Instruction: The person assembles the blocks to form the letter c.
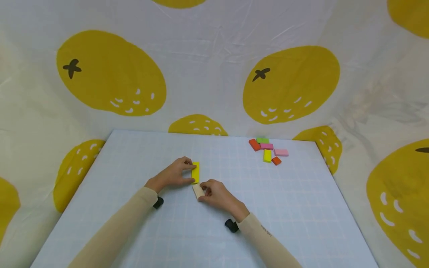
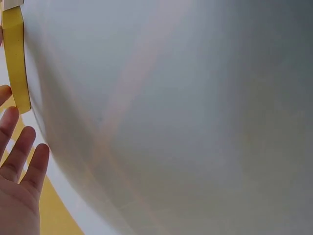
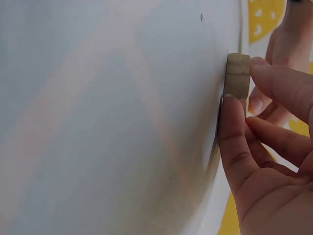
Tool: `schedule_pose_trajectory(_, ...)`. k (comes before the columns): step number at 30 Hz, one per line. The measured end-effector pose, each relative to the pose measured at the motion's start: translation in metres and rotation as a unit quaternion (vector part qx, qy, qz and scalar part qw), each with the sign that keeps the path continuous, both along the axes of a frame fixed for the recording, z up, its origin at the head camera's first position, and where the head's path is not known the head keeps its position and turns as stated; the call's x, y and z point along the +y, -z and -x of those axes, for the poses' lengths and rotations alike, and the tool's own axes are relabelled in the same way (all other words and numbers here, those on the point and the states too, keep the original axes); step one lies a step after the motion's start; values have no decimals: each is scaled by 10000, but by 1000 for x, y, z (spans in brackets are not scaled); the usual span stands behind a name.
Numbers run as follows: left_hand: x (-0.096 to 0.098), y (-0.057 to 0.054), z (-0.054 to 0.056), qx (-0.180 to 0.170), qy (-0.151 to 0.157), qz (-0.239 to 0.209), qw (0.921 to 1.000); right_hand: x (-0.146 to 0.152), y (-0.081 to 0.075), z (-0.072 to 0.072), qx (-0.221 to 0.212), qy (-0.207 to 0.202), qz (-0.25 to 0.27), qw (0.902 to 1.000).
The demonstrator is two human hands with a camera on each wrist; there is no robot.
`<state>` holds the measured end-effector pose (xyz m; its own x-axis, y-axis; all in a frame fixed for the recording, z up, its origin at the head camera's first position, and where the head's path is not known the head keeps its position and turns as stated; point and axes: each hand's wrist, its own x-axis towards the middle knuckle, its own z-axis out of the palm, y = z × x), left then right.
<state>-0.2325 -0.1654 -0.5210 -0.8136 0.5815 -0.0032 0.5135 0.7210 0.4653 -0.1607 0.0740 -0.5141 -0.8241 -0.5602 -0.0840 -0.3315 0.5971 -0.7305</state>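
Note:
Near the middle of the table, a yellow block [image 1: 196, 172] lies lengthwise away from me. My left hand [image 1: 174, 172] holds it from the left, a finger on its far part and the thumb by its near end. In the left wrist view the other fingers [image 2: 37, 169] spread beside the block. A pale wooden block [image 1: 198, 191] sits at a slant just below it, its far end right at the yellow one's near end. My right hand [image 1: 219, 194] pinches this wooden block from the right between thumb and fingers. Its grained end shows in the right wrist view.
Toward the back right of the table [image 1: 295, 208] lies a loose group of blocks: a green block [image 1: 263, 140], a dark pink block [image 1: 266, 146], a light pink block [image 1: 281, 152], a yellow one and two orange-red ones. A fruit-print cloth [image 1: 207, 74] hangs behind and at both sides.

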Motion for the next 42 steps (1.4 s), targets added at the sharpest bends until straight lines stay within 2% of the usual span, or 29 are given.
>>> schedule_pose_trajectory(5, 1, -2, -4, 67, -24, -6, 10000, 0, 0, -1, 31, -70, 68, 9999)
schedule_pose_trajectory(19, 2, -4, 1, 39, -22, 60, 10000, 3, 2, 3, -26, -79, 147, 9999)
schedule_pose_trajectory(29, 1, -1, 1, 92, 26, 90, 9999, 10, -2, 6, -121, -60, 208, 9997)
schedule_pose_trajectory(34, 2, -1, 1, 31, -6, 215, 9998, 26, -11, 19, -141, 158, 112, 9997)
schedule_pose_trajectory(42, 3, -4, 1, -124, -85, 309, 9994, 55, -16, 53, -9, 642, -292, 9975)
